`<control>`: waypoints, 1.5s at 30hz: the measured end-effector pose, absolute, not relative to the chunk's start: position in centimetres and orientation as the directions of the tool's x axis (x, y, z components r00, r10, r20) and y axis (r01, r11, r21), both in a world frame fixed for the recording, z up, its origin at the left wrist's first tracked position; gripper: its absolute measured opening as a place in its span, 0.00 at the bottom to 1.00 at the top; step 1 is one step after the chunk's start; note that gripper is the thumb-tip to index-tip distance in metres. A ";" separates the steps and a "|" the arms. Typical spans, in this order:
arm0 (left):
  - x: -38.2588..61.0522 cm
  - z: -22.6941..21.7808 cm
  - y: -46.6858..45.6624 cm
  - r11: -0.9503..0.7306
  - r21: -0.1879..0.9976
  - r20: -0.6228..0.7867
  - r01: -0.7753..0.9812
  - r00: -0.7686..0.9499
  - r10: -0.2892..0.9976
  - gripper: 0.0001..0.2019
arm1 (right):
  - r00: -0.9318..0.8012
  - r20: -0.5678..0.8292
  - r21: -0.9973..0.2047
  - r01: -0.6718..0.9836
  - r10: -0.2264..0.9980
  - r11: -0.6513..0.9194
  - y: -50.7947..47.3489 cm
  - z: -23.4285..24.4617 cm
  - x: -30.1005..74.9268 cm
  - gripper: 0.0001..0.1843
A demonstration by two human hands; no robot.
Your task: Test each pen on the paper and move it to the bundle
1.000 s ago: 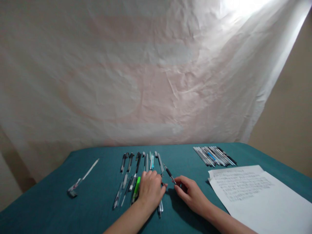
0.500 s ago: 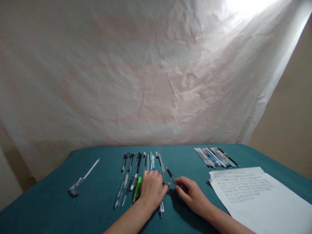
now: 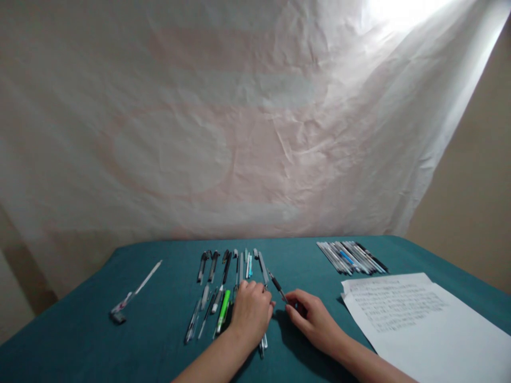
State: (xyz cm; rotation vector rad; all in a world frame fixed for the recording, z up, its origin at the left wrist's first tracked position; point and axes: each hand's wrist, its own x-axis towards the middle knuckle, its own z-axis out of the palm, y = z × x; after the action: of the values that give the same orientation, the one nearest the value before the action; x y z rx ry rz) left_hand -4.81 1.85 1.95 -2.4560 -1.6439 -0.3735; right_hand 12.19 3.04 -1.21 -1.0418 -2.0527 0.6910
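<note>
My left hand [image 3: 251, 311] lies palm down on a spread of several pens [image 3: 223, 276] on the teal tablecloth [image 3: 159, 340], its fingers curled over them; what they grip is hidden. A green highlighter [image 3: 222, 304] lies just left of that hand. My right hand [image 3: 311, 316] rests on the cloth close beside it, fingers pinched on the near end of a black pen [image 3: 277, 284] that points away and to the left.
A second row of pens [image 3: 351, 257] lies at the back right. White sheets of written paper [image 3: 415, 319] cover the right front. A white pen-like item with a dark clip [image 3: 133, 293] lies alone at the left. A creased white sheet [image 3: 239, 133] hangs behind the table.
Both hands stay almost where they were. My left hand has shifted slightly over the pens, showing more of the green highlighter.
</note>
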 end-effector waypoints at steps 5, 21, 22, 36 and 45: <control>-4.7 1.9 2.0 -0.373 0.000 0.273 0.928 0.359 0.893 0.07 | -0.410 0.356 -0.721 0.451 0.840 0.526 3.0 -1.1 12.2 0.06; -3.3 2.8 0.9 -0.402 -0.132 0.140 0.906 0.419 0.897 0.10 | -0.407 0.368 -0.717 0.449 0.836 0.534 3.0 -1.4 12.2 0.07; -3.2 2.8 0.8 -0.417 -0.130 0.131 0.900 0.432 0.892 0.10 | -0.407 0.370 -0.716 0.447 0.835 0.535 3.0 -1.3 12.2 0.07; -5.8 2.1 3.9 -0.300 0.917 0.290 0.262 0.079 0.954 0.11 | -0.330 0.402 -0.761 0.398 0.854 0.512 3.0 -1.3 12.2 0.08; -6.5 0.8 5.4 0.139 0.792 -0.180 -0.594 -0.010 0.984 0.09 | -0.448 0.379 -0.712 0.418 0.810 0.564 2.6 -1.2 12.2 0.08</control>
State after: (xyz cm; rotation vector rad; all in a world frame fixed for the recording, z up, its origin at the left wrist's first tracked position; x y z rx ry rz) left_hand -6.53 5.43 0.82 -1.5641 -2.2713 -3.6420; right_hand 12.18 2.58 -1.15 -0.9800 -2.0781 0.6960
